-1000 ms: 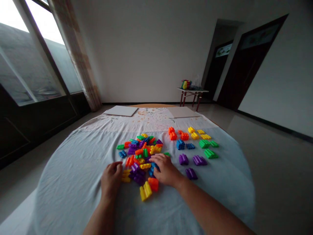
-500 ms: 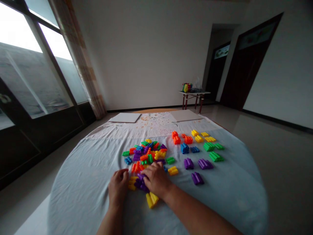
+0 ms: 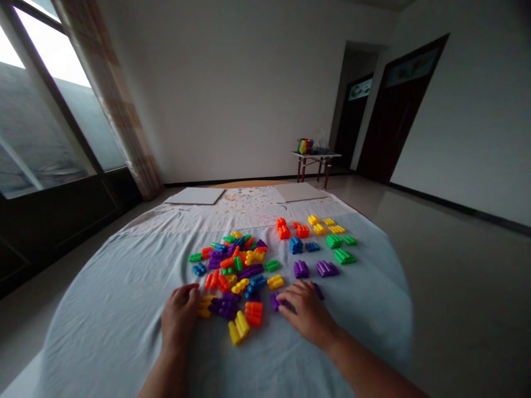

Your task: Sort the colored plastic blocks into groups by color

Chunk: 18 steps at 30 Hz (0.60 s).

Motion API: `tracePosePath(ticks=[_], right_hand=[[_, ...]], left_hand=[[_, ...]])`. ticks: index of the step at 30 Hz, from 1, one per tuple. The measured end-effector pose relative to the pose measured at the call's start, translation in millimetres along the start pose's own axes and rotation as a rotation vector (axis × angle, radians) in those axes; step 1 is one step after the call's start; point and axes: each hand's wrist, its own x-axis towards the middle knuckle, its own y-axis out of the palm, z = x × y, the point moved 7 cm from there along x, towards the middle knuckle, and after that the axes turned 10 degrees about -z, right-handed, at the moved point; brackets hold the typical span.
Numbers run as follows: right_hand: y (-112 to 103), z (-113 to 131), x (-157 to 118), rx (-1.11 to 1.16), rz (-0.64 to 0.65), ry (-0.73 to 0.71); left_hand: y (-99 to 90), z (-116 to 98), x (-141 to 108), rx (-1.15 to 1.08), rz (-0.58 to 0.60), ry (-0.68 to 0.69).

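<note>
My right hand rests low over the right side of the table, its thumb and fingers closed on a purple toy block made of joined tubes. Partly behind its knuckles, another purple block shows. My left hand lies on the cloth at the near left of a mixed block pile, with its fingers curled in and no block visible in them. Right beside it are a yellow block and dark purple blocks. Nearer to me lie a yellow block and an orange block.
Blocks lie grouped by colour at the right: orange, yellow, blue, green and purple. Two flat boards lie at the far end of the cloth-covered table. A small side table stands beyond.
My right hand has moved from the pile to the right, now with a purple block in it. The left hand stays beside the pile. The whole view has shifted slightly.
</note>
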Motion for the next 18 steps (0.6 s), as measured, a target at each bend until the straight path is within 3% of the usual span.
tracePosePath(ticks=[13,15,18], right_hand=[[17,-2,3,0.068,0.146,-0.052],[11,-6,3,0.089,0.117,-0.048],[-15,-21,7,0.125,0.026,-0.026]], left_hand=[[1.4,4,5,0.029,0.033,-0.001],[0.8,4,6,0.032,0.038,-0.012],[-0.2,5,5,0.039,0.049,-0.033]])
